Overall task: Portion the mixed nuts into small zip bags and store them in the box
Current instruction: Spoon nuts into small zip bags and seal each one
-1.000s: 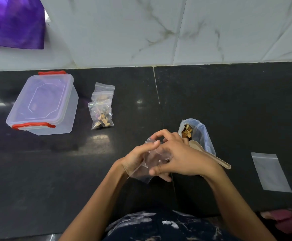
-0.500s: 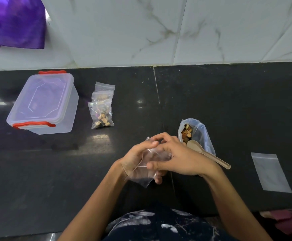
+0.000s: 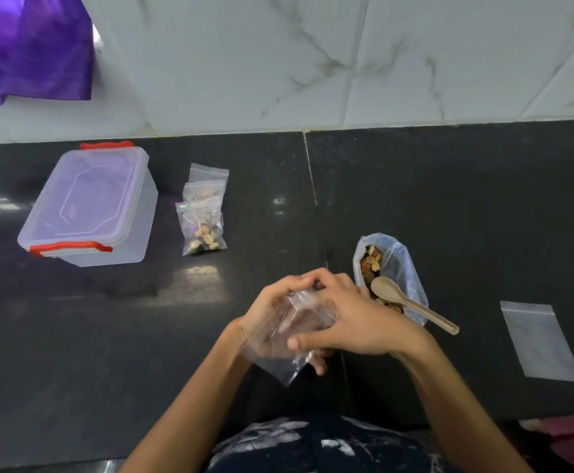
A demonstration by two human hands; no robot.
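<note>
- Both hands meet over the black tabletop, near its front edge, working one small clear zip bag.
- Left hand: fingers curled round the zip bag from the left, fingertips at its top edge.
- Right hand: thumb and curled fingers pinch the same bag from the right, overlapping the left hand.
- The zip bag looks empty; its lower corner hangs below the hands.
- Open bag of mixed nuts lies just right of the hands, with a wooden spoon resting across it, handle pointing right.
- Spare empty zip bag lies flat, well to the right.
- Filled zip bags, overlapping in a small stack, lie left of centre.
- Clear plastic box with red latches, lid on, sits just left of that stack.
- Purple cloth hangs on the tiled wall, top left.
</note>
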